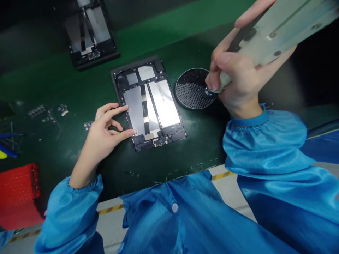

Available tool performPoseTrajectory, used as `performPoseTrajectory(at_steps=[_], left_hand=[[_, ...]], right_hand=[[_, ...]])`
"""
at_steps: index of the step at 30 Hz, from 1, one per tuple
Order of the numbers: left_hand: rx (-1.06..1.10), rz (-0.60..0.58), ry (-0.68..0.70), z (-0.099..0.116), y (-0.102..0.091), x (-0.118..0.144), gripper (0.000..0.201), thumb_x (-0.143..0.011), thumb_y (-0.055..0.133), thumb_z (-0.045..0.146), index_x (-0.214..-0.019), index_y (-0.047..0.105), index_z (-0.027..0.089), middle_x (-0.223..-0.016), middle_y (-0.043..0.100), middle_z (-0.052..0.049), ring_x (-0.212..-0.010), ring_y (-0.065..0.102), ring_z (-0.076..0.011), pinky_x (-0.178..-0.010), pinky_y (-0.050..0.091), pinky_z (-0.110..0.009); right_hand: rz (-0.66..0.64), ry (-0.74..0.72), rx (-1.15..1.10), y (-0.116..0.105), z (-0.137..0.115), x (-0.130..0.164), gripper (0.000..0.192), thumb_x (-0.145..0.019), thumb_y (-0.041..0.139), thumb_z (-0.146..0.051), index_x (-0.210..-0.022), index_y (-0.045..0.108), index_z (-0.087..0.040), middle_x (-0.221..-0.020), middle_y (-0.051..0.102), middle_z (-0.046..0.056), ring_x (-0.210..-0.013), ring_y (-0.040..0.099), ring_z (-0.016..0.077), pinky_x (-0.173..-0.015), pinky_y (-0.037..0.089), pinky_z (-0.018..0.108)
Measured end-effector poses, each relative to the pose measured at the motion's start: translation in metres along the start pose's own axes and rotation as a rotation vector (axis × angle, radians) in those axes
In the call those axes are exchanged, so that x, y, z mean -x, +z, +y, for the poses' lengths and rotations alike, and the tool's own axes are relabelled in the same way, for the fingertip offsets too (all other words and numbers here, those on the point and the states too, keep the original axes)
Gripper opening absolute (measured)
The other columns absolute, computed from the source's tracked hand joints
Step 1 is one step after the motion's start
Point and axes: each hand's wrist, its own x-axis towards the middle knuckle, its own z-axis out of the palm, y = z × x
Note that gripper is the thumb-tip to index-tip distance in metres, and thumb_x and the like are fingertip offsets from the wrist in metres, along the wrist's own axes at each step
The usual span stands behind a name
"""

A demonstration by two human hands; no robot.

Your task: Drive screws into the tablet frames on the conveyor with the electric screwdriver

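At the far left edge, about nine o'clock, blue-handled tools (9, 141) are cut off by the frame, and below them at eight o'clock a red perforated tray (18, 194) sits partly out of view. Small loose parts (47, 113) lie scattered on the green work mat (66, 84); they are too small to identify.

The left hand (106, 132) rests on the mat at nine o'clock from the opened tablet (148, 104). It is loosely spread, not gripping: forefinger and thumb tips touch the tablet's left edge and the silver battery panel, steadying it. The tablet lies back-open and flat near the picture's centre, tilted a little counter-clockwise, between the two hands.

At eleven o'clock from it, near the top edge, a second opened device (91, 33) lies in shadow, its top cut off.

At three o'clock from the tablet, just beside it, stands a round black screw dish (192, 88). The right hand (235, 84) is clenched around a pale electric screwdriver (275, 33), whose tip meets the dish's right side; whether it has picked up a screw cannot be made out. The screwdriver's body runs out of frame at one o'clock. Blue smock sleeves (265, 141) cover both forearms and hide the bench's near edge.
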Motion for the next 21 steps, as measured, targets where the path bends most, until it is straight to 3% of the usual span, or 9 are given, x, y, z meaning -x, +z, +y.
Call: performPoseTrajectory(at_steps=[7, 11, 13, 17, 19, 21], left_hand=[[0.026, 0.024, 0.03, -0.006, 0.004, -0.003, 0.076, -0.071, 0.105, 0.038, -0.144, 0.081, 0.034, -0.165, 0.05, -0.008, -0.077, 0.068, -0.007, -0.07, 0.072, -0.024], [0.035, 0.032, 0.065, -0.008, 0.006, -0.004, 0.076, -0.07, 0.105, 0.038, -0.142, 0.081, 0.031, -0.163, 0.051, -0.011, -0.074, 0.068, -0.0066, -0.071, 0.072, -0.027], [0.036, 0.025, 0.082, -0.01, 0.007, -0.004, 0.076, -0.072, 0.105, 0.038, -0.143, 0.08, 0.031, -0.163, 0.052, -0.011, -0.075, 0.069, -0.007, -0.074, 0.072, -0.029], [0.027, 0.012, 0.103, -0.015, 0.011, -0.005, 0.076, -0.075, 0.104, 0.036, -0.146, 0.077, 0.032, -0.165, 0.05, -0.011, -0.077, 0.069, -0.0086, -0.081, 0.072, -0.034], [0.01, 0.012, 0.117, -0.016, 0.013, -0.006, 0.076, -0.076, 0.104, 0.036, -0.147, 0.076, 0.031, -0.166, 0.049, -0.012, -0.077, 0.07, -0.0094, -0.085, 0.072, -0.038], [0.007, 0.016, 0.134, -0.017, 0.016, -0.008, 0.075, -0.077, 0.104, 0.033, -0.146, 0.075, 0.03, -0.166, 0.049, -0.013, -0.076, 0.07, -0.0096, -0.088, 0.072, -0.04]], right_hand=[[0.039, -0.044, 0.007, -0.005, 0.006, 0.003, 0.041, -0.084, 0.082, -0.03, -0.106, 0.052, -0.01, -0.116, 0.056, 0.001, -0.06, 0.057, -0.0004, -0.039, 0.035, 0.017], [0.023, -0.045, 0.046, -0.007, 0.004, 0.005, 0.038, -0.084, 0.085, -0.027, -0.111, 0.062, -0.013, -0.124, 0.055, 0.001, -0.074, 0.069, 0.0056, -0.042, 0.04, 0.016], [0.017, -0.072, 0.037, -0.007, 0.006, 0.005, 0.041, -0.083, 0.088, -0.03, -0.112, 0.064, -0.015, -0.113, 0.059, 0.001, -0.069, 0.068, 0.0073, -0.04, 0.037, 0.016], [-0.003, -0.124, 0.016, -0.009, 0.021, 0.002, 0.057, -0.08, 0.094, -0.046, -0.112, 0.059, -0.016, -0.068, 0.051, -0.006, -0.042, 0.043, 0.0047, -0.034, 0.024, 0.013], [-0.005, -0.122, 0.024, -0.011, 0.026, 0.001, 0.064, -0.077, 0.096, -0.052, -0.111, 0.056, -0.016, -0.066, 0.053, -0.007, -0.039, 0.039, 0.0051, -0.034, 0.021, 0.012], [-0.006, -0.093, 0.044, -0.011, 0.024, 0.001, 0.068, -0.073, 0.098, -0.053, -0.111, 0.055, -0.016, -0.069, 0.057, -0.005, -0.041, 0.044, 0.0078, -0.033, 0.021, 0.012]])
